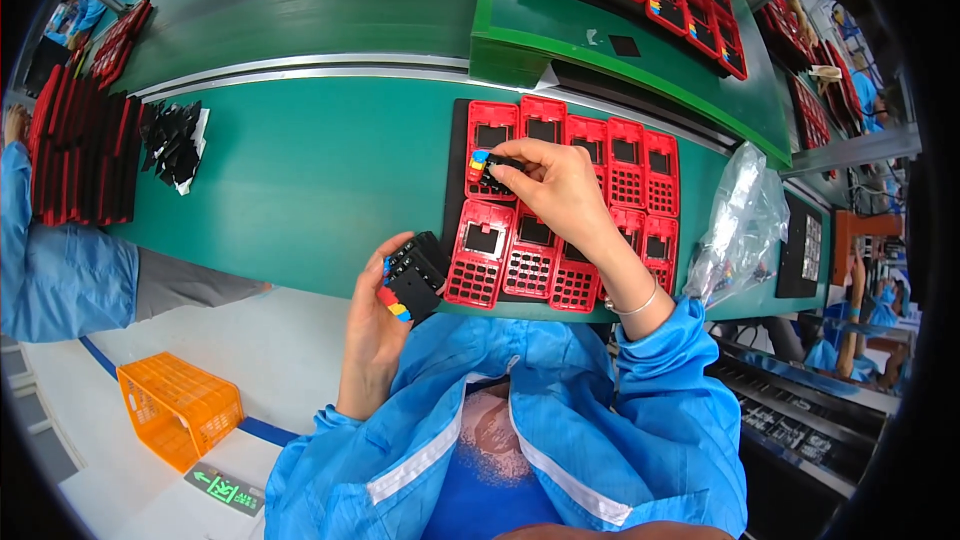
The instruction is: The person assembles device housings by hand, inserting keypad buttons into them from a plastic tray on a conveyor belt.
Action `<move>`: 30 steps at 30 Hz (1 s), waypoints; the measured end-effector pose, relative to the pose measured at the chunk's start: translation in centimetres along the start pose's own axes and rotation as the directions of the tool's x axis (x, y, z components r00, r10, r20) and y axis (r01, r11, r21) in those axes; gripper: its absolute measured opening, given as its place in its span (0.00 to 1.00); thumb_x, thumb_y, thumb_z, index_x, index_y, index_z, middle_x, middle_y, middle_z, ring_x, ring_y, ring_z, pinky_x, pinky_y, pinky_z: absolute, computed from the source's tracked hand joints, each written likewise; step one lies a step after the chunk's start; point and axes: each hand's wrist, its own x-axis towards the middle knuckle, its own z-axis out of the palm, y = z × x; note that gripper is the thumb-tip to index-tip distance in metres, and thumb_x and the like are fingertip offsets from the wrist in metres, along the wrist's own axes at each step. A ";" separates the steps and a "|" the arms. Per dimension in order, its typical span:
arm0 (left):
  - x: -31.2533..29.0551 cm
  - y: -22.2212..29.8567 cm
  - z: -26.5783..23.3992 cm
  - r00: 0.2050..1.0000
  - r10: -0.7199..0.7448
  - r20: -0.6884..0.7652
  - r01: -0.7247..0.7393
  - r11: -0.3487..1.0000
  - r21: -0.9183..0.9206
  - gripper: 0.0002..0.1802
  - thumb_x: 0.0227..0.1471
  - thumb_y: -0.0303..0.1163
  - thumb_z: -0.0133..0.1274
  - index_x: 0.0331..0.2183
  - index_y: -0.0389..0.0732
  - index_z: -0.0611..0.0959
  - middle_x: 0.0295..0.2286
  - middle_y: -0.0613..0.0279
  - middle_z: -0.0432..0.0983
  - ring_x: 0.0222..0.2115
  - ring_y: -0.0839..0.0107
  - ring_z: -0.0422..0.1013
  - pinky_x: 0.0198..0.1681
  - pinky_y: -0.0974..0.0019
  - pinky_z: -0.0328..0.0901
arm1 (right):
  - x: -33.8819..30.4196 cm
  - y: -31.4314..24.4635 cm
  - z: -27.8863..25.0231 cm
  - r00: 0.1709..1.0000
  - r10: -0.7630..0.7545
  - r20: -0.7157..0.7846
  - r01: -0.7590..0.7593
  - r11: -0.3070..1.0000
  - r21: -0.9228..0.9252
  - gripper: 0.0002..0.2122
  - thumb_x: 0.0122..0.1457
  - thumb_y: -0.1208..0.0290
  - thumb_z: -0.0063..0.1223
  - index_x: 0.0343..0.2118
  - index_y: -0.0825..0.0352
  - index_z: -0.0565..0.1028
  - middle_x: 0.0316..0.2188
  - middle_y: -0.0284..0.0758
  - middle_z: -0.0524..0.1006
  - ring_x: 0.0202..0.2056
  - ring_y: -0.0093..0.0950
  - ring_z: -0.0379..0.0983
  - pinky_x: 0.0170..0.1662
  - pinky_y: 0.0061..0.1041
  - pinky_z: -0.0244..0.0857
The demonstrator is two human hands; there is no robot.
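across the green bench [320, 170], a black tray [458, 155] sits near the front edge, right of middle, loaded with two rows of red keypad housings [560, 210], each with a window above and a grid of key holes below, long axes running away from the front edge. at the back left corner of that tray the right hand [560, 185] is over the first housing of the far row, fingertips [500, 162] pinched shut on a small black rubber key mat [488, 172] with a blue and yellow key showing at its left end; the mat lies right at the fingertips, touching the housing under it or just above, hard to call. nearer the front edge, just left of the tray's front left corner, the left hand [385, 310] is curled around a stack of black key mats [415, 275] with red, yellow and blue keys at its lower end, long axis tilted up to the right, thumb and fingers clamped on its sides. so the right hand is the one nearer the housing, the stack well apart below and left of it. off to the left edge, red stacks [80, 155] and a heap of black parts [175, 140]; a clear bag [745, 220] lies right of the tray
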 end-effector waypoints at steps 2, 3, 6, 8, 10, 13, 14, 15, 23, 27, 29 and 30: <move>0.1 0.0 -0.1 1.000 -0.005 -0.001 0.005 1.000 -0.006 0.30 0.67 0.44 0.45 0.61 0.33 0.68 0.55 0.46 0.73 0.54 0.56 0.74 0.52 0.51 0.75 | 0.3 0.2 0.2 0.990 -0.132 -0.050 0.126 0.985 -0.114 0.10 0.57 0.75 0.65 0.42 0.67 0.84 0.32 0.37 0.84 0.28 0.23 0.80 0.30 0.23 0.72; 0.1 -0.1 -0.2 1.000 0.000 0.001 0.000 1.000 0.003 0.30 0.66 0.44 0.46 0.61 0.33 0.68 0.55 0.46 0.73 0.54 0.56 0.74 0.52 0.51 0.75 | 0.3 0.4 0.3 0.961 -0.266 -0.082 0.241 0.943 -0.231 0.10 0.56 0.76 0.64 0.42 0.67 0.84 0.32 0.37 0.84 0.28 0.27 0.81 0.32 0.25 0.74; 0.2 -0.2 -0.2 1.000 0.008 -0.005 -0.008 1.000 0.020 0.30 0.66 0.43 0.47 0.61 0.33 0.68 0.55 0.45 0.73 0.54 0.55 0.74 0.52 0.52 0.76 | 0.4 1.3 0.9 0.754 -0.657 -0.007 0.566 0.654 -0.501 0.12 0.51 0.78 0.62 0.41 0.68 0.83 0.36 0.36 0.83 0.36 0.34 0.81 0.40 0.31 0.75; 0.2 -0.2 -0.2 1.000 0.011 -0.014 -0.010 1.000 0.027 0.31 0.65 0.43 0.48 0.61 0.33 0.68 0.55 0.45 0.72 0.54 0.54 0.74 0.52 0.52 0.76 | -0.5 2.1 1.6 0.760 -0.644 0.082 0.574 0.608 -0.548 0.13 0.50 0.77 0.60 0.41 0.68 0.83 0.39 0.36 0.83 0.41 0.34 0.80 0.45 0.34 0.75; 0.1 -0.1 -0.2 1.000 0.014 -0.022 -0.013 0.999 0.040 0.31 0.64 0.43 0.49 0.61 0.33 0.68 0.55 0.44 0.72 0.54 0.53 0.74 0.52 0.53 0.76 | -1.4 2.4 1.8 0.770 -0.615 0.171 0.575 0.551 -0.605 0.14 0.50 0.75 0.58 0.41 0.68 0.82 0.43 0.37 0.82 0.48 0.35 0.77 0.51 0.36 0.72; 0.2 -0.1 -0.1 1.000 0.017 -0.021 -0.015 0.998 0.058 0.31 0.64 0.43 0.49 0.61 0.33 0.68 0.55 0.44 0.72 0.54 0.53 0.74 0.52 0.53 0.76 | -1.5 2.9 1.6 0.754 -0.632 0.180 0.606 0.564 -0.561 0.14 0.50 0.75 0.58 0.42 0.68 0.82 0.44 0.37 0.81 0.48 0.35 0.78 0.51 0.36 0.73; 0.3 -0.1 -0.2 1.000 0.013 -0.019 -0.012 0.998 0.059 0.31 0.64 0.43 0.49 0.61 0.33 0.68 0.55 0.44 0.72 0.54 0.53 0.74 0.52 0.53 0.76 | -1.6 3.0 1.8 0.756 -0.629 0.178 0.603 0.566 -0.562 0.14 0.50 0.75 0.58 0.42 0.68 0.82 0.44 0.37 0.81 0.48 0.35 0.78 0.51 0.36 0.73; 0.3 -0.1 -0.2 1.000 0.011 -0.016 -0.010 0.998 0.059 0.31 0.64 0.43 0.49 0.61 0.33 0.68 0.55 0.44 0.72 0.54 0.54 0.74 0.52 0.53 0.76 | -1.6 3.0 2.0 0.754 -0.627 0.193 0.603 0.546 -0.581 0.15 0.50 0.75 0.59 0.42 0.68 0.82 0.44 0.38 0.82 0.48 0.35 0.78 0.51 0.36 0.73; 0.2 0.0 0.3 1.000 -0.006 -0.004 0.006 0.997 0.079 0.31 0.63 0.41 0.50 0.61 0.33 0.68 0.56 0.46 0.71 0.56 0.58 0.72 0.55 0.53 0.74 | -1.4 2.4 1.8 0.746 -0.648 0.151 0.588 0.537 -0.605 0.14 0.55 0.71 0.62 0.44 0.70 0.82 0.43 0.41 0.82 0.48 0.37 0.79 0.56 0.39 0.71; 0.2 0.0 0.3 1.000 0.003 -0.015 -0.002 0.997 0.075 0.30 0.64 0.40 0.49 0.61 0.33 0.68 0.56 0.47 0.71 0.56 0.59 0.72 0.56 0.52 0.72 | -1.4 2.0 1.5 0.800 -0.585 0.132 0.553 0.635 -0.540 0.14 0.58 0.68 0.62 0.44 0.71 0.81 0.47 0.44 0.82 0.51 0.40 0.78 0.61 0.39 0.68; 0.3 0.1 0.4 1.000 0.013 -0.020 -0.011 0.997 0.072 0.30 0.64 0.40 0.49 0.61 0.33 0.68 0.56 0.47 0.71 0.56 0.59 0.72 0.57 0.51 0.72 | -1.4 2.1 1.5 0.803 -0.587 0.109 0.547 0.651 -0.526 0.15 0.59 0.67 0.63 0.45 0.72 0.81 0.48 0.44 0.81 0.52 0.40 0.78 0.63 0.39 0.66; 0.4 0.2 0.8 1.000 0.013 -0.013 -0.012 0.997 0.077 0.30 0.64 0.40 0.49 0.61 0.33 0.68 0.56 0.47 0.71 0.56 0.58 0.72 0.57 0.51 0.71 | -1.6 2.7 1.7 0.809 -0.570 0.143 0.543 0.632 -0.554 0.15 0.59 0.67 0.63 0.45 0.72 0.81 0.48 0.44 0.81 0.52 0.40 0.78 0.63 0.39 0.66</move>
